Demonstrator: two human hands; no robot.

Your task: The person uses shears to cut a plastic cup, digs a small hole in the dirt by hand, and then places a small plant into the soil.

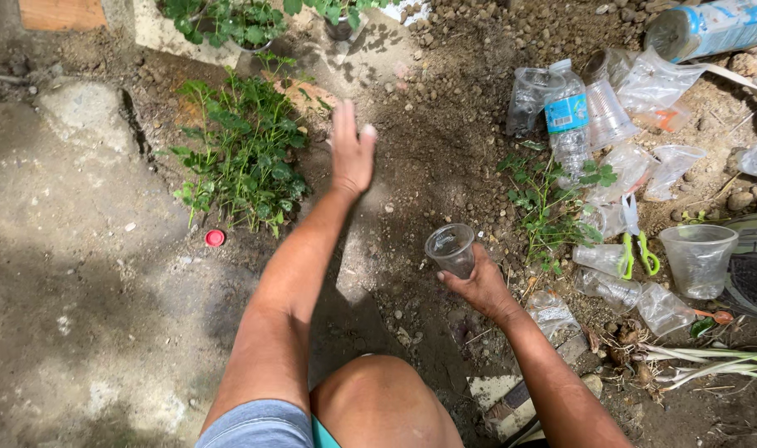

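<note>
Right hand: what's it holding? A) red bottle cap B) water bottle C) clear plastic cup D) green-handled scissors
C: the right hand grips a clear plastic cup over the soil, while the green-handled scissors, red bottle cap and water bottle lie on the ground apart from it.

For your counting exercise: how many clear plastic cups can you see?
3: a clear plastic cup in the right hand, one upturned beside the bottle, one far right; others may be hidden.

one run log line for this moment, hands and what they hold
left hand: open, flat over soil | right hand: holding clear plastic cup | scissors: on ground
</note>
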